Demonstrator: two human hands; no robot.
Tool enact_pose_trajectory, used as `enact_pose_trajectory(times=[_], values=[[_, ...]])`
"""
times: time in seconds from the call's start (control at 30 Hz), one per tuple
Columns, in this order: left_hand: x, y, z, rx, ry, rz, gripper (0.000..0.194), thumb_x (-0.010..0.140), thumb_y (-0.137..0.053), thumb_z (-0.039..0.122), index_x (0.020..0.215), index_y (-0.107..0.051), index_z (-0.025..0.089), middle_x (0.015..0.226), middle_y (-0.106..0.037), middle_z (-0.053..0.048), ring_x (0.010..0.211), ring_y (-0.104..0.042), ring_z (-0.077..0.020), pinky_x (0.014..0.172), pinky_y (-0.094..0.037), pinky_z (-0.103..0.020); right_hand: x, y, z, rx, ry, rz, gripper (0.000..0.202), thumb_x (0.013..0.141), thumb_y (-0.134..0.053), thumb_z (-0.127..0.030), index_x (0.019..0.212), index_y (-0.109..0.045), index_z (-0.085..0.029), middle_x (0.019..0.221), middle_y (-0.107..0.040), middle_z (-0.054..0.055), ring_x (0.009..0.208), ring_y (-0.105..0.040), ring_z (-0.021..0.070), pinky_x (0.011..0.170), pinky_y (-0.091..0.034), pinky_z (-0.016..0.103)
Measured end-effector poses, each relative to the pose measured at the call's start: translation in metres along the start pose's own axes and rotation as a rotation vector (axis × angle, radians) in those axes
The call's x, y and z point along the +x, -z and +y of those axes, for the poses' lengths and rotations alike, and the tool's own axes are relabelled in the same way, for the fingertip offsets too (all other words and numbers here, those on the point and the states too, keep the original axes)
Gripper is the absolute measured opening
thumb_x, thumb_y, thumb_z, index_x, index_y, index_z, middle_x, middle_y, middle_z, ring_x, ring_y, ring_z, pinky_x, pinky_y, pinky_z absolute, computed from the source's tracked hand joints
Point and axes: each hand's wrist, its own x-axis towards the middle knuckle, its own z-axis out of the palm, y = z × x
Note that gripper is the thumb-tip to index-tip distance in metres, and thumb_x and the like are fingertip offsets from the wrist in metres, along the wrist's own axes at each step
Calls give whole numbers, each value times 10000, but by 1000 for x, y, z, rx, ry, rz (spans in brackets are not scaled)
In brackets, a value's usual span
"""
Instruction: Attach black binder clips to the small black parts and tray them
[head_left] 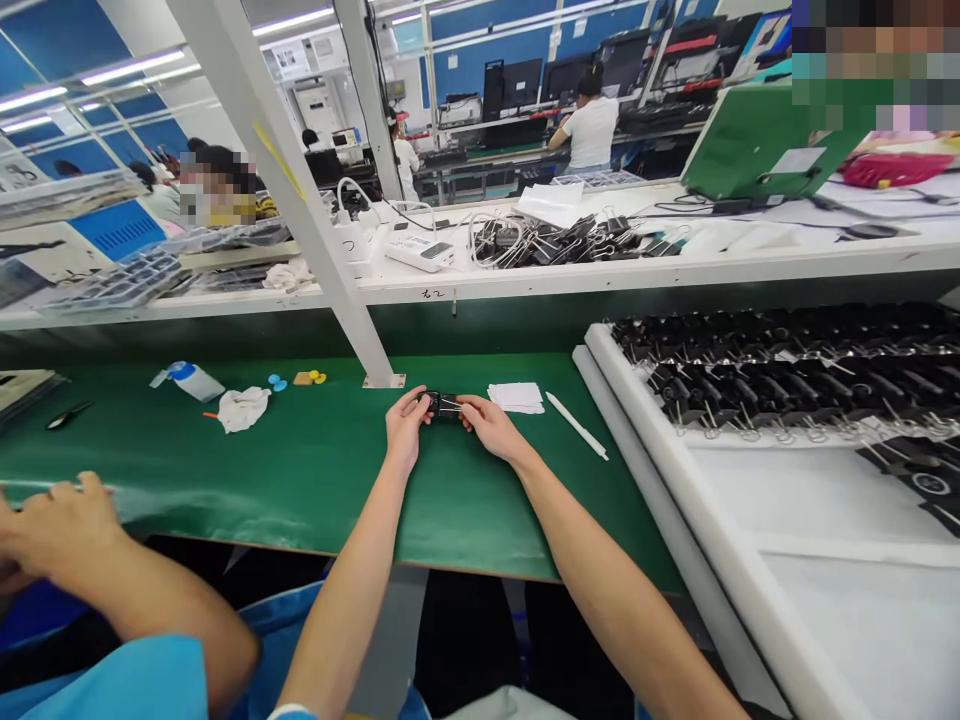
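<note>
**Across a green bench, two hands held one black piece**

At the far left, a co-worker's hand [64, 530] was over the bench [322, 480], well apart from the person's own hands. Farther back, a white plastic bottle [199, 382] with a blue top lay just beside a crumpled, soft-looking white cloth [243, 410]. Smooth green surface stretched from these to the middle, and from the hands down to the front edge; a white post [367, 345] rose close behind.

The fingers of the left hand [406, 430] were pinched narrow on the left end of the black piece [448, 405], and those of the right hand [491, 428] on its right end. Small and blocky, it lay lengthwise from left to right, its thin pale lines pointing toward the right hand.

Just right were flat white paper slips [516, 398], then a slim white pen [577, 427], slanting. Beyond, a thick white tray rim [712, 510] bounded the room, with rows of glossy black parts [780, 390] inside.
</note>
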Motion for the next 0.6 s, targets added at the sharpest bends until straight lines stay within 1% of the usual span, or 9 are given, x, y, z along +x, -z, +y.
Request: enact_pose_trajectory(times=[0.17,0.23,0.4,0.6], values=[[0,-1,-2,68,-5,-16,547,628,-918,430,1057,-780,119,902,-750,-98,636,-604,-114,610,-461,-242,0,2,5,-111,0,-51,474,950,-522,-486,1230,-648,-125,855,-641,49,740,-593,195,685,-494,314],[0,-2,-2,67,-12,-16,544,626,-920,428,1055,-787,121,908,-752,-99,642,-595,-112,602,-445,-237,0,2,7,-126,6,-51,468,965,-494,-471,1242,-637,-121,862,-641,56,745,-597,200,682,-497,318],[-1,0,-4,98,-44,-37,488,660,-901,412,1050,-800,137,872,-741,-78,585,-519,-79,562,-395,-229,2,2,12,-181,45,-22,440,981,-468,-453,1235,-636,-136,863,-645,59,755,-602,210,690,-486,329],[0,1,-3,82,-37,-76,509,647,-909,404,1062,-800,130,954,-760,-111,659,-584,-116,620,-459,-252,0,2,14,-185,39,-17,427,983,-467,-448,1235,-635,-147,882,-651,55,762,-603,203,691,-487,319]])
